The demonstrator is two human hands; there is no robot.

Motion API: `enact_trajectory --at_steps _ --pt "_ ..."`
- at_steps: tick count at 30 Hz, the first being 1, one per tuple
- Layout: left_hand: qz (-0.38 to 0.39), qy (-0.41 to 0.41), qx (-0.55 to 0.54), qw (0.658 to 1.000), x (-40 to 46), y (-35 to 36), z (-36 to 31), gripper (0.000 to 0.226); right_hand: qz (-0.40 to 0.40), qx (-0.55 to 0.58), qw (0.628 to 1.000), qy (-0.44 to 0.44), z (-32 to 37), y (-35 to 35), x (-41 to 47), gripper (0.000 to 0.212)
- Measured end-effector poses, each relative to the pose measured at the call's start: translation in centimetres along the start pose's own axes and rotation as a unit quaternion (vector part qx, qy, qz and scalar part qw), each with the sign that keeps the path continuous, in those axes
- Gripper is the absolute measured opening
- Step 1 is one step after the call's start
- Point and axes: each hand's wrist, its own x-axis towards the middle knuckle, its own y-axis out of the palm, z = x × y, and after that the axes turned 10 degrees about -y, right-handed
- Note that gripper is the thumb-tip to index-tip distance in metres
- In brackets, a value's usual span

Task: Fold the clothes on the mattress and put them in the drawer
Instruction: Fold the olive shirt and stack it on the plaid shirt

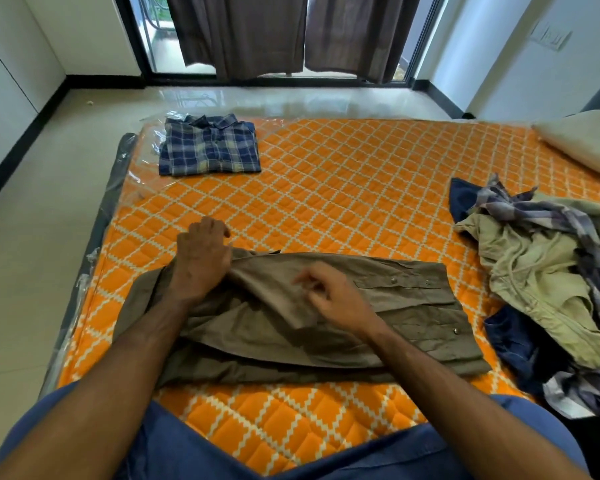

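The mattress [326,188] was orange with a white diamond pattern and lay on the pale floor [49,237]. A clear plastic cover [146,140] wrapped its far left corner and left edge. On the far left of the mattress lay a folded blue checked shirt [209,147]. In the near middle a brown shirt [326,327] was spread flat, partly folded. On the right side was a loose pile of clothes [548,292], olive, navy and checked. At the far right a beige pillow [586,140] rested.
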Motion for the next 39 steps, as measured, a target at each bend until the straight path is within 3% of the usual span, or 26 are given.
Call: enact_trajectory --at_steps 2,4,7,9,15,20,23,25,33,37,39 --pt "0.017 0.114 -0.025 0.993 -0.1 0.3 -3.2 0.029 -0.067 -0.074 0.995 0.029 -1.7 0.3 1.3 0.041" --pt "0.053 0.185 -0.001 0.981 -1.2 1.9 -6.0 0.042 -0.053 -0.173 0.982 0.061 -3.4 0.8 2.4 0.049" --pt "0.146 0.165 0.044 0.974 -3.9 4.9 -6.1 0.071 0.065 -0.279 0.947 0.145 -6.2 1.7 2.2 0.071" --pt "0.166 0.16 0.06 0.971 -5.2 6.7 -4.6 0.079 0.095 -0.298 0.928 0.203 -8.3 1.8 1.0 0.082" --pt "0.18 0.158 0.065 0.969 -5.5 8.0 -3.9 0.083 0.075 -0.328 0.912 0.234 -11.3 0.9 -0.3 0.085" --pt "0.188 0.147 0.062 0.969 -5.0 6.6 -4.7 0.082 0.083 -0.304 0.919 0.235 -11.2 -0.1 -0.1 0.082" --pt "0.159 0.211 0.019 0.964 -4.9 5.2 -7.6 0.069 0.093 -0.308 0.919 0.23 -11.8 -1.8 -1.1 0.081" --pt "0.184 0.25 -0.013 0.95 -5.8 5.5 -9.4 0.067 0.093 -0.328 0.909 0.237 -12.4 -3.6 -2.7 0.082" --pt "0.233 0.305 0.077 0.92 -7.9 6.7 -9.3 0.075 0.04 -0.321 0.878 0.353 -15.8 -11.1 -9.9 0.08" --pt "0.251 0.226 0.0 0.941 -7.2 5.4 -12.1 0.078 -0.062 -0.307 0.866 0.391 -16.0 -13.0 -11.7 0.072" --pt "0.229 0.23 -0.03 0.945 -6.7 5.2 -14.9 0.072 -0.113 -0.295 0.852 0.417 -16.2 -13.5 -12.3 0.069"
